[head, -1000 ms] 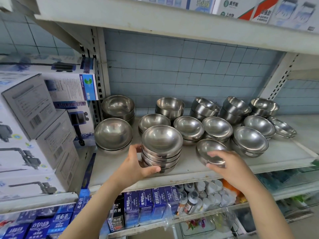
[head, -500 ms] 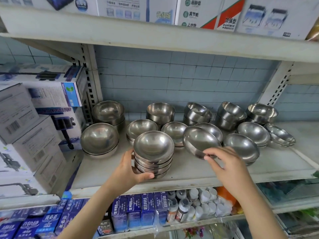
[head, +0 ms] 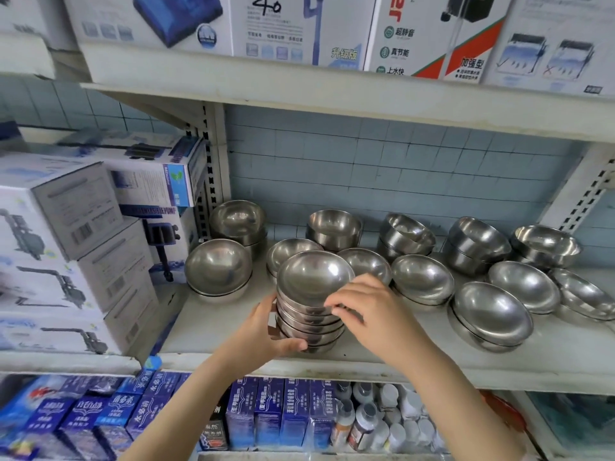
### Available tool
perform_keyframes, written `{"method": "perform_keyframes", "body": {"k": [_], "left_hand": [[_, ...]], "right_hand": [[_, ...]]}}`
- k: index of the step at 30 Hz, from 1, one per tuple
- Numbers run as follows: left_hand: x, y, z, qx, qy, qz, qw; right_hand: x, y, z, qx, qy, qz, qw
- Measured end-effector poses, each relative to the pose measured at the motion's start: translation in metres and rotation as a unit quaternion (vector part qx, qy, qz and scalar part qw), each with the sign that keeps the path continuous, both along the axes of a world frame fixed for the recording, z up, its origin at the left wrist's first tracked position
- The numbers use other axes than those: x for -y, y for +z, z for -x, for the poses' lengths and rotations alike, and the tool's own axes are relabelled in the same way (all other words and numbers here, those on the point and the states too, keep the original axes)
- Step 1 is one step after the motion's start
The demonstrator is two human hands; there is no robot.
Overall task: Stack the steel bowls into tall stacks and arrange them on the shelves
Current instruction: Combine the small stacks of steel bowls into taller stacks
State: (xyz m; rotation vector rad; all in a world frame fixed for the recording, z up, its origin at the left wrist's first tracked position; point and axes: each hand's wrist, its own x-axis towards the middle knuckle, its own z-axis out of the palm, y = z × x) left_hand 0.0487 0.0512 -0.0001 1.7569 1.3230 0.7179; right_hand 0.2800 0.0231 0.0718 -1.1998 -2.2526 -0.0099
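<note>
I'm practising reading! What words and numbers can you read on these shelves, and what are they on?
"40": handwritten on the white box, top shelf.
"升级版": same box.
"超静音": red-striped box beside it.
"真节能": same box.
"上水快": same box.
"加强型": same box.
Blue cartons below, stacked boxes at left: too blurred to read.
Steel bowls: no writing seen.

The steel bowls (head: 315, 281) are plain silver-grey with bright reflections. The shelf (head: 416, 356) under them is off-white; the wall (head: 399, 168) behind them is pale blue tile with a thin dark grid. Left of the bowls, boxes (head: 66, 261) are white printed grey and blue; below, cartons (head: 269, 417) are deep blue with white lettering.
</note>
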Motion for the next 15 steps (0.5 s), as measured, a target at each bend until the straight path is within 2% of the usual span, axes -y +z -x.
{"method": "perform_keyframes", "body": {"k": [4, 6, 8, 10, 12, 15], "left_hand": [[-0.007, 0.014, 0.007, -0.040, -0.035, 0.045, 0.998], [-0.014, 0.024, 0.019, -0.064, -0.044, 0.059, 0.995], [-0.019, 0.038, 0.035, -0.106, -0.041, 0.047, 0.992], [-0.024, 0.046, 0.048, -0.102, -0.012, -0.002, 0.995], [-0.023, 0.054, 0.053, -0.052, 0.056, -0.084, 0.994], [-0.026, 0.053, 0.058, -0.006, 0.167, -0.190, 0.968]], "right_hand": [[0.001, 0.005, 0.000, -0.026, 0.009, 0.032, 0.999], [0.004, 0.001, -0.001, -0.100, -0.013, 0.055, 0.993], [0.007, -0.010, -0.004, -0.205, -0.053, 0.110, 0.971], [0.009, -0.023, -0.006, -0.270, -0.085, 0.221, 0.933], [0.011, -0.035, -0.003, -0.281, -0.086, 0.297, 0.909], [0.009, -0.046, 0.006, -0.293, -0.065, 0.315, 0.900]]}}
